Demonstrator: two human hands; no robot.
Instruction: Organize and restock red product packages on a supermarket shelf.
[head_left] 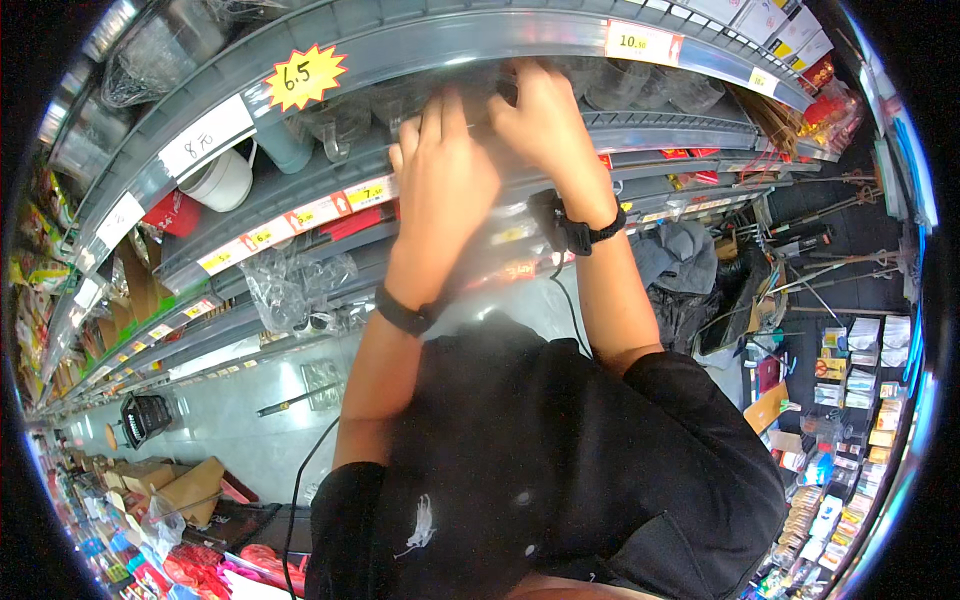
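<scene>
Both my arms reach up into a shelf bay holding clear glass mugs (340, 122). My left hand (447, 165) is at the shelf front, back of the hand toward me. Its fingers are stretched out and slightly apart, with the tips near the mugs and the thumb hidden. Beside it, my right hand (545, 120) bends its fingers and thumb inward under the upper shelf edge. Whatever lies in its grasp is hidden by the hand and a blurry patch. More clear glassware (622, 85) stands right of my right hand.
The upper shelf edge (480, 50) hangs just above my fingers. Left on the same shelf are a white mug (220, 182) and a red item (172, 214). A clear plastic bag (290, 290) hangs lower down. Open cardboard boxes (190, 490) and a black basket (145, 418) are at lower left.
</scene>
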